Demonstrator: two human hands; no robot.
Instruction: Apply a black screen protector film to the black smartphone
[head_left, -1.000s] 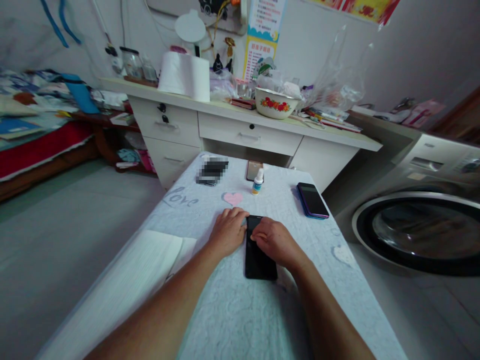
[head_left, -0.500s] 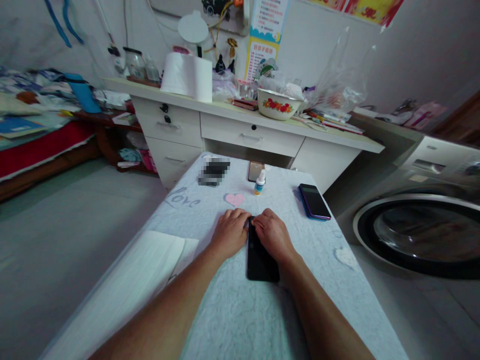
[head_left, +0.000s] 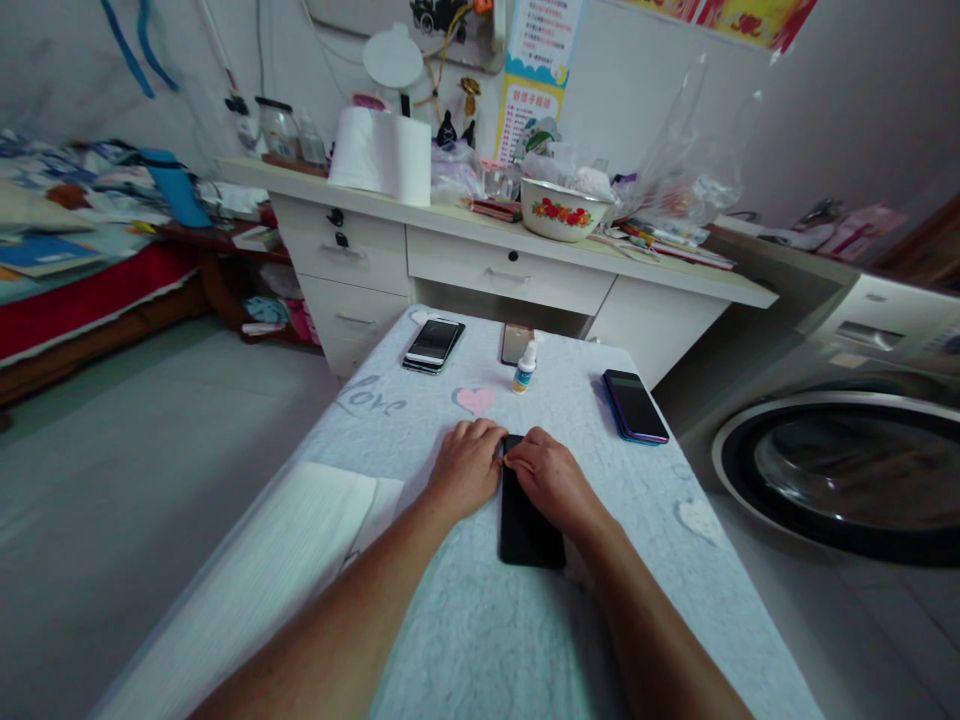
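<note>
A black phone (head_left: 529, 520) lies flat on the cloth-covered table (head_left: 480, 640), its long side pointing away from me. At its far left corner rests my left hand (head_left: 466, 465), fingers bent and together against the edge. My right hand (head_left: 549, 475) lies over the phone's upper right part, with thumb and fingers pinched near the upper left edge. Whether anything small is between those fingertips is hidden. Beyond the hands stands a small white bottle (head_left: 524, 368) with a blue and yellow label.
Stacked phones lie at the far left (head_left: 433, 342) and at the right (head_left: 634, 405). Another phone (head_left: 516, 342) is behind the bottle. White paper (head_left: 277, 570) covers the left edge. A desk (head_left: 480, 238) stands beyond, a washing machine (head_left: 847, 420) at the right.
The whole view has shifted slightly, moving things a little right in the picture. Both hands stay at the top of the black phone, the right fingers slightly lower along its edge.
</note>
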